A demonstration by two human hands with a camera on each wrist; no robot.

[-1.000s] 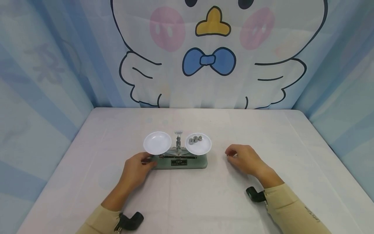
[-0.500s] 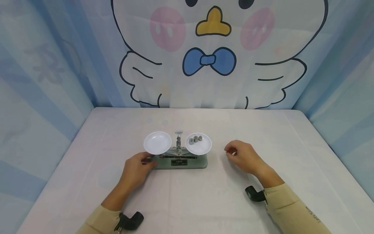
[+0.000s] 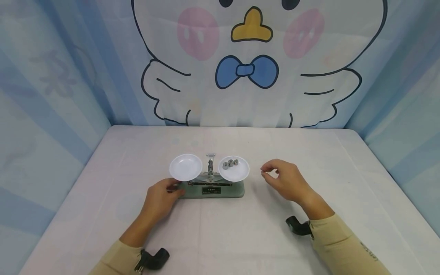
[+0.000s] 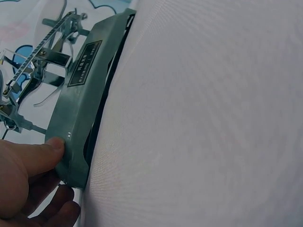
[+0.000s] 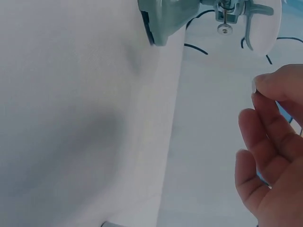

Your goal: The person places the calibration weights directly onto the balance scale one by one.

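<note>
Right wrist view, fingertips: thumb and forefinger of the right hand (image 3: 288, 183) meet at their tips; I cannot tell whether anything tiny sits between them. The other fingers curve loosely.
Right hand's place: raised over the table (image 3: 220, 233), near the right dish (image 3: 235, 175) but apart from it.
Left-hand grip: the left hand (image 3: 160, 199) holds the near left end of the scale (image 4: 78, 106), thumb on the front face, fingers bent round the end.
Scale: upright on the table between both hands, green base, dark label facing the person.
Dishes: three small metal weights (image 3: 231, 163) in a row on the right dish; the left dish (image 3: 185, 168) shows bare white.
Sleeves: tan (image 3: 343, 244), with a black wrist camera (image 3: 298, 226) beside each cuff.
Curtain: blue and white (image 3: 237, 105), printed with a cartoon bird in a bow tie.
</note>
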